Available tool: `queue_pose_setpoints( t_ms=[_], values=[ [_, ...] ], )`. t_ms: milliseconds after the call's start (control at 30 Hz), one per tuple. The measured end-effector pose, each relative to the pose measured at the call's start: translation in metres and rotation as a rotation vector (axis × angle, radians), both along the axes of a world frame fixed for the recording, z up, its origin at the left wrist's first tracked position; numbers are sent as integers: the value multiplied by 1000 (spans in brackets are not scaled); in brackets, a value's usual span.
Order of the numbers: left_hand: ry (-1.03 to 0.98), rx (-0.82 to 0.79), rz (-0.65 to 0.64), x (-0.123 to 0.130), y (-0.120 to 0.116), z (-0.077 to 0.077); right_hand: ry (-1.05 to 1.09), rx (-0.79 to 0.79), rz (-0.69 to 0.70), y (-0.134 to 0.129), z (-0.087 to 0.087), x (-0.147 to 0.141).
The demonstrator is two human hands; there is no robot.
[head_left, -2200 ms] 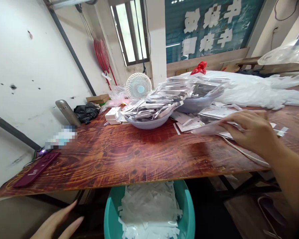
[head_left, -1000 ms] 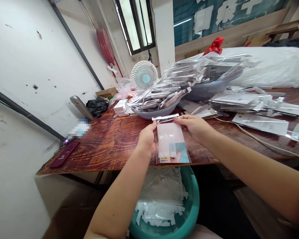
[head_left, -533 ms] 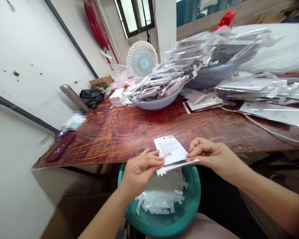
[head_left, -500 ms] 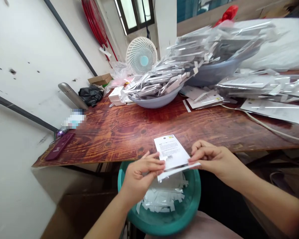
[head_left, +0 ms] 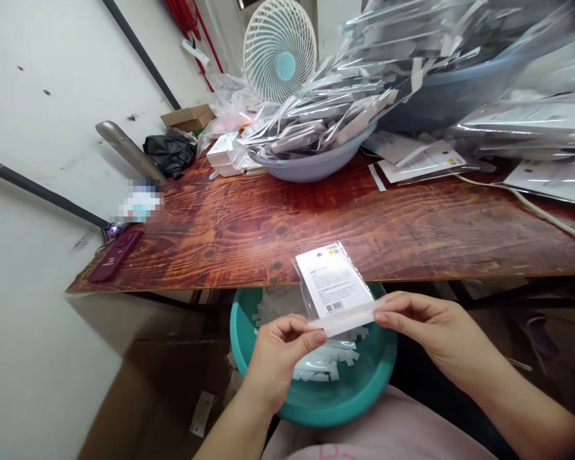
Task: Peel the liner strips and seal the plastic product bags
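Between my two hands is a clear plastic packet (head_left: 338, 281) with a white printed card inside, showing a barcode and a small yellow mark. Its near edge carries a whitish flap strip (head_left: 347, 319). My left hand (head_left: 285, 348) pinches the left end of that strip between thumb and fingers, and my right hand (head_left: 419, 316) pinches the right end. The packet's far end lies over the table's front edge. Below it a teal basin (head_left: 316, 412) rests by my lap, with many white paper strips (head_left: 323, 364) in it.
On the wooden table (head_left: 220, 236) stand a heaped pale basin (head_left: 311, 167) and a larger blue-grey basin (head_left: 426, 96) of packets. More packets (head_left: 556, 179) lie at right beside a white cable (head_left: 527, 195). A fan (head_left: 280, 51) stands behind; a maroon power strip (head_left: 117, 255) lies left.
The flap strip now lies folded flat across the packet's near edge, with a hand at each end. My left hand has shifted from the packet's side to the strip's left end. The view has tilted down.
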State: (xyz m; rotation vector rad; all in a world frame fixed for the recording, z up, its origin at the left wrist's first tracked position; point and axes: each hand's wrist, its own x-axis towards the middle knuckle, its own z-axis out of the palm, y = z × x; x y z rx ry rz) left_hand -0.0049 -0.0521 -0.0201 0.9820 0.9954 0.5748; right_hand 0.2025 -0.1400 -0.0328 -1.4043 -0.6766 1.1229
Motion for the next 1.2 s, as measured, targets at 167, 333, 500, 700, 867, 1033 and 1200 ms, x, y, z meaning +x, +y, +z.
queue_pose_setpoints(
  t_ms=[167,333,500,700,867,1033,1200],
  values=[
    [67,14,92,10,-3,-1,83,10,-216,6,-5,-11],
    [68,-91,167,12,-3,-4,114,31,-282,11,-7,-19],
    [39,-197,170,11,-2,-6,163,56,-301,14,-6,-21],
    [-134,-360,1,8,0,2,254,104,-282,18,-1,-29],
    [-163,-364,-132,5,0,2,231,144,-240,21,-2,-37],
    [-103,-382,-110,2,1,-3,192,146,-253,22,-5,-37],
    [-48,-341,-109,1,1,5,163,157,-237,24,-3,-36]
  ],
)
